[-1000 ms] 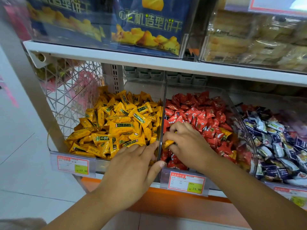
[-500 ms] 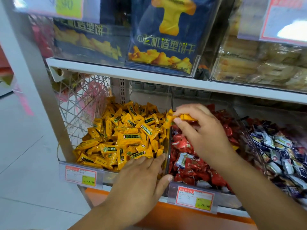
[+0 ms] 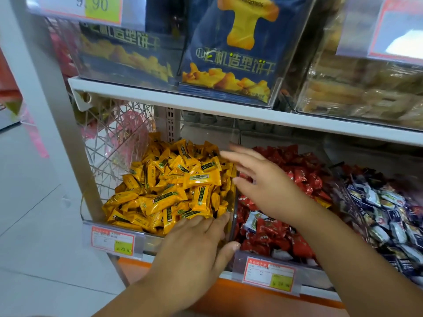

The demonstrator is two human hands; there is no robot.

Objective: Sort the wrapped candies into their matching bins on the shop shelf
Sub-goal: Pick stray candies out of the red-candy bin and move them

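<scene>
Here, under a white shelf board (image 3: 229, 110), three clear bins stand side by side.

The left bin (image 3: 148, 242) is heaped with yellow candies (image 3: 174, 186). The middle bin (image 3: 318, 274) holds red candies (image 3: 297, 175), and the third bin, on the right, holds blue and white candies (image 3: 384, 207). A few white and blue pieces (image 3: 253, 221) lie among the red ones near the front of the middle bin. One yellow piece (image 3: 322, 202) lies at its right side.

The left hand (image 3: 196, 255) rests on the front edge of the left bin. Its fingers are straight and reach over the nearest yellow candies, and its thumb lies against the front corner of the middle bin. It grasps nothing.

The right hand (image 3: 263, 186) is raised over the wall between the left and middle bins. Its fingers are spread and released, with no candy in them. The fingertips (image 3: 229, 154) are blurred, so whether they touch the yellow heap cannot be told.

A red and white price label (image 3: 112, 240) is clipped to the front of the left bin, and a second label (image 3: 270, 274) to the front of the middle bin. A wire basket (image 3: 114, 143) stands to the left of the yellow candies. Blue biscuit bags (image 3: 231, 53) stand in clear holders on the shelf board above, beside a bin of pale wrapped biscuits (image 3: 366, 92). A light tiled floor (image 3: 34, 225) shows at the left.
</scene>
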